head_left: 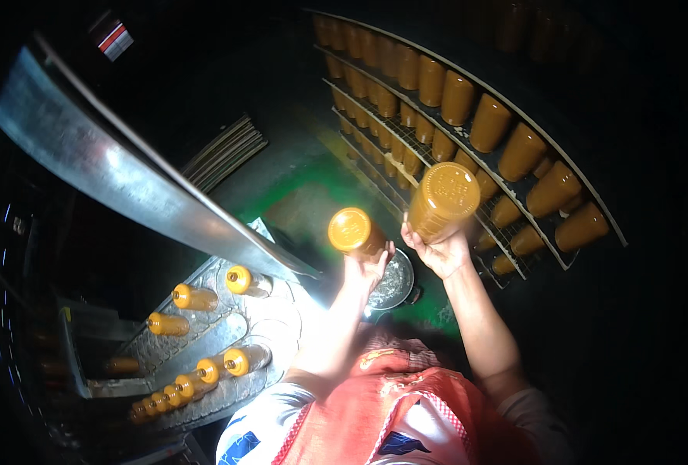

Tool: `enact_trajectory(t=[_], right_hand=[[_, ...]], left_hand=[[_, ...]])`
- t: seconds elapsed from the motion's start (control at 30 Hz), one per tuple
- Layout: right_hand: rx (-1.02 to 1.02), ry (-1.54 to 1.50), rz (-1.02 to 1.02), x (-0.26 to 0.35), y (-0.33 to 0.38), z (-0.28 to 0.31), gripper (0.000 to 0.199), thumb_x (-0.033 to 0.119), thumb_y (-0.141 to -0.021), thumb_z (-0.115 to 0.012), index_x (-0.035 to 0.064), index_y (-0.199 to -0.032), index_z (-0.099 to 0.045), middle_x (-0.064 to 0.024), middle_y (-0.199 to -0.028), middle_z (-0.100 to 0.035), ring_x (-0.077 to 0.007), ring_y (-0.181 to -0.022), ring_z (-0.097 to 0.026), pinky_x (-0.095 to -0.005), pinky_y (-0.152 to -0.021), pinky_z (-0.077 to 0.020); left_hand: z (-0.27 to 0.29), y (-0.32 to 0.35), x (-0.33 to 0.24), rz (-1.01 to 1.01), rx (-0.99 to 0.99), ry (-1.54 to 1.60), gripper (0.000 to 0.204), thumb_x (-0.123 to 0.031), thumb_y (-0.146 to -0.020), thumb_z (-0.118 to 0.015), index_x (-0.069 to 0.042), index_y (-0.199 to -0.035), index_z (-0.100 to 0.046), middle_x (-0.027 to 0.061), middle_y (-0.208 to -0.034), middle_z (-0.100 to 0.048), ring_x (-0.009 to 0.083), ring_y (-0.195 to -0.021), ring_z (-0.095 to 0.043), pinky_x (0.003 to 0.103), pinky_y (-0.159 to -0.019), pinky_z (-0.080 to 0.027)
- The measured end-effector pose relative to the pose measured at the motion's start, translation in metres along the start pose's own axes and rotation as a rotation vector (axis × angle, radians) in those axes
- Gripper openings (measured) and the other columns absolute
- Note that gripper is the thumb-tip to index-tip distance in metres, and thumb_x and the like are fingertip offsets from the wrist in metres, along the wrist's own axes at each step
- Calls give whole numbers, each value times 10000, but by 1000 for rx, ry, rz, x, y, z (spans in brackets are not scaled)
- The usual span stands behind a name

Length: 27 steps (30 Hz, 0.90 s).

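Observation:
My left hand [369, 268] is closed around an orange-brown bottle [351, 232], its round base turned up toward me. To its right and higher, my right hand [442, 254] grips a second orange-brown bottle [444, 200], also base up, with a ring of small raised dots round the edge. The necks of both held bottles are hidden from view. Just right of the second bottle stands a rack [506, 182] with several shelves of similar bottles. Below my hands sits a round metal pan [394, 285] with something pale in it, partly covered by my left hand.
At the lower left runs a conveyor [282, 310] carrying upright bottles [194, 297] in two rows. A curved sheet-metal panel [127, 163] slants over it from the upper left. Beyond, a stack of slats [226, 153] lies on the green-marked floor [305, 186]. The surroundings are dark.

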State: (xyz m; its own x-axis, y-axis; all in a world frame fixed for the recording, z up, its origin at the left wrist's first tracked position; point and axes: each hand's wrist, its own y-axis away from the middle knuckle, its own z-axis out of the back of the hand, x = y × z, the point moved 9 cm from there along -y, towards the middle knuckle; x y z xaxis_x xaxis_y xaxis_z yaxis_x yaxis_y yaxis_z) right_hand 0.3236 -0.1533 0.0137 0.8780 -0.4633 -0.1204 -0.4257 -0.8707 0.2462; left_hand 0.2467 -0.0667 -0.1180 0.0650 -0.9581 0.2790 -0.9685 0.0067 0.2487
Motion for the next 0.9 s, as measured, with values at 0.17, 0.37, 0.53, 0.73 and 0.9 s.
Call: enact_trajectory(t=[0.17, 0.37, 0.53, 0.73, 0.9], right_hand=[[-5, -257, -163, -28, 69, 83, 583, 443, -925, -595, 112, -1396, -499, -179, -1462, -455, -406, -1418, -337, -719, -959, -459], [-121, -325, -199, -81, 154, 198, 523, 392, -922, -599, 99, -1351, -546, -182, -1432, -470, -373, -1354, -405, -690, -912, -505], [-171, -317, -132, -104, 208, 233, 533, 395, -892, -633, 102, -1332, -568, -170, -1423, -496, -365, -1360, -412, -669, -945, -492], [-124, -150, -10, -158, 180, 207, 549, 463, -908, -619, 130, -1343, -575, -192, -1394, -521, -408, -1334, -440, -681, -944, -476], [-97, 383, 347, -263, 112, 116, 488, 487, -973, -532, 196, -1363, -563, -156, -1296, -577, -357, -1195, -568, -498, -974, -516]], left_hand=[[2, 102, 2, -344, -108, -245, 516, -493, -992, -537, -57, -1263, -591, 123, -1167, -674, 285, -1049, -671, 488, -953, -548], [-29, 311, -51, -813, -250, -675, 474, -380, -968, -617, -34, -1289, -575, 114, -1170, -660, 229, -1060, -645, 382, -955, -530], [-113, 493, -139, -1305, -445, -1057, 434, -278, -964, -618, -35, -1322, -584, 80, -1180, -641, 176, -1087, -613, 327, -964, -494], [-159, 599, -284, -1901, -904, -1802, 352, -174, -837, -753, -98, -1180, -717, 104, -1171, -637, 228, -1127, -606, 335, -979, -474], [-101, 567, -414, -1755, -1023, -1953, 403, -213, -757, -805, -220, -1155, -744, 86, -1330, -553, 317, -1208, -553, 413, -1010, -476]])
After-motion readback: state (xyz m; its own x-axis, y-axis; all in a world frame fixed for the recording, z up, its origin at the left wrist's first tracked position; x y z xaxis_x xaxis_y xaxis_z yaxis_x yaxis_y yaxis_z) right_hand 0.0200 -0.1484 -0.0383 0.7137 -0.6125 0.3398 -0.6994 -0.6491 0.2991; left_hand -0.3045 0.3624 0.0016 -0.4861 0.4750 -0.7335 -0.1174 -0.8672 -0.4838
